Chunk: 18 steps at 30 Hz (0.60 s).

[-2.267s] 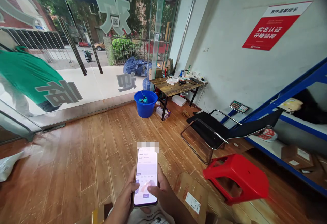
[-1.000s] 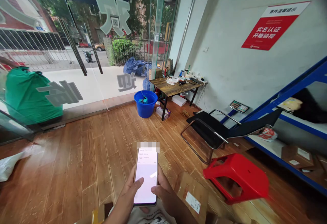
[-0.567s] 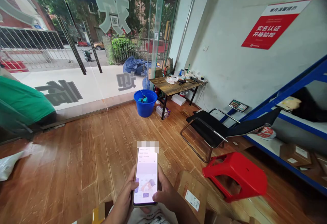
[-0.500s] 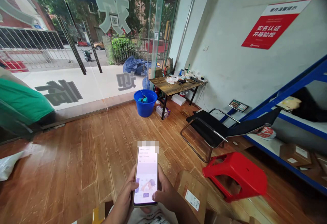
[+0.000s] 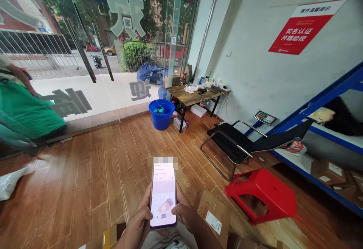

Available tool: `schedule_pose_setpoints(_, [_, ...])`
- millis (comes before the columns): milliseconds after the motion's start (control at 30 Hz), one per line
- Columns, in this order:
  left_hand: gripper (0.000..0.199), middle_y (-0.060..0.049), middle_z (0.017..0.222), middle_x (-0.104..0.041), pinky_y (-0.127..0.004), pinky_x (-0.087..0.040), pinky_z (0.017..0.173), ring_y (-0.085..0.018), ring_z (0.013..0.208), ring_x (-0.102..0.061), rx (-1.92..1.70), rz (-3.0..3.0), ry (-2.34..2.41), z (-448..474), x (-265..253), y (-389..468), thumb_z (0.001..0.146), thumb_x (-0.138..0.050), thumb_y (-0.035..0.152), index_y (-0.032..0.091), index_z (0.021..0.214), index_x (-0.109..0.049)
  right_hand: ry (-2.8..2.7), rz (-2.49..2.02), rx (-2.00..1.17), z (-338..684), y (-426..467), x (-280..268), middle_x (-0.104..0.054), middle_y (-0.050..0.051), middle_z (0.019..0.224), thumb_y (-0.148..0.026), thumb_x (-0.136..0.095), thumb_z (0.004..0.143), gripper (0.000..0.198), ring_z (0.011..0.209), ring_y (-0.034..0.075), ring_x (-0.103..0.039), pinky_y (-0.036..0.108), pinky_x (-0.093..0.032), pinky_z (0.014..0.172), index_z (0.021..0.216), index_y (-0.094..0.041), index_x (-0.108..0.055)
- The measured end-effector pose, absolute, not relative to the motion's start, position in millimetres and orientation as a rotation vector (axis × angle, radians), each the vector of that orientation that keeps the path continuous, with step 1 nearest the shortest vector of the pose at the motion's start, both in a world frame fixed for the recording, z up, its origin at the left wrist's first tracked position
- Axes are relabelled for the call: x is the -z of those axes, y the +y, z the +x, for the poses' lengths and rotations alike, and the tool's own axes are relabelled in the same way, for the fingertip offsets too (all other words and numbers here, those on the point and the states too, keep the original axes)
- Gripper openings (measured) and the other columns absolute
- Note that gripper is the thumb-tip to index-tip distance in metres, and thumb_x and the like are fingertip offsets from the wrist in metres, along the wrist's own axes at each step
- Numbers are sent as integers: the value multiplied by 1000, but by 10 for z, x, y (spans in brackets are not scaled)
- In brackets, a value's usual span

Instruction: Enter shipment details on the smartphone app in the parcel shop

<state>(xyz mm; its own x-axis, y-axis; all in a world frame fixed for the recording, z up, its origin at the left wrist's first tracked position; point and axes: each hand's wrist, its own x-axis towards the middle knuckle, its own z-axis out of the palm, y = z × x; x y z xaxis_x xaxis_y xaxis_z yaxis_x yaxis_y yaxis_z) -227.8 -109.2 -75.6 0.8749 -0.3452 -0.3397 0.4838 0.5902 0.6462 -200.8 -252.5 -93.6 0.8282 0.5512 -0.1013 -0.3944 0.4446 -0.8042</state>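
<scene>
Two hands grasp one phone [image 5: 163,196] low in the view, above a wooden floor [image 5: 93,181]. The left hand [image 5: 138,222] wraps its left edge, thumb resting on the lit screen; the right hand [image 5: 185,215] clasps the right edge. A cardboard box [image 5: 212,215] lies just right of them, a red stool [image 5: 262,196] beyond it, a blue bucket [image 5: 161,114] beside a far desk [image 5: 193,97].

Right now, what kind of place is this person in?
Probably a parcel pickup shop: cardboard boxes with labels sit on blue shelves, a weighing scale leans by the wall, and both hands hold a phone.
</scene>
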Motion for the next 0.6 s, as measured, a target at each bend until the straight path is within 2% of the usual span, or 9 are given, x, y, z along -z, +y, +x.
schedule_pose_setpoints(133, [94,-10,100,-63,-31,-49,45,-27,71,-59,479,905,238,-2279,732,-1105,59,-46,15,27,144,-9,-178,-845,-591,-2000,-2507,1006,-71,6,89,-24,-60,54,71,69,21,-62,27,-37,51,122,-19,-42])
schedule_pose_setpoints(300, [94,-10,106,-61,-30,-48,45,-27,77,-59,472,796,216,-2280,719,-1101,57,-45,16,24,144,-11,-206,-860,-622,-1992,-2537,1004,-70,7,92,-24,-66,53,74,72,21,-63,28,-40,57,122,-18,-39])
schedule_pose_setpoints(600, [88,-10,97,-63,-33,-51,49,-28,78,-59,502,820,202,-2275,674,-1078,59,-44,16,20,141,-15,-180,-918,-592,-2018,-2553,903,-70,5,96,-22,-63,55,67,75,19,-63,27,-38,58,118,-19,-41])
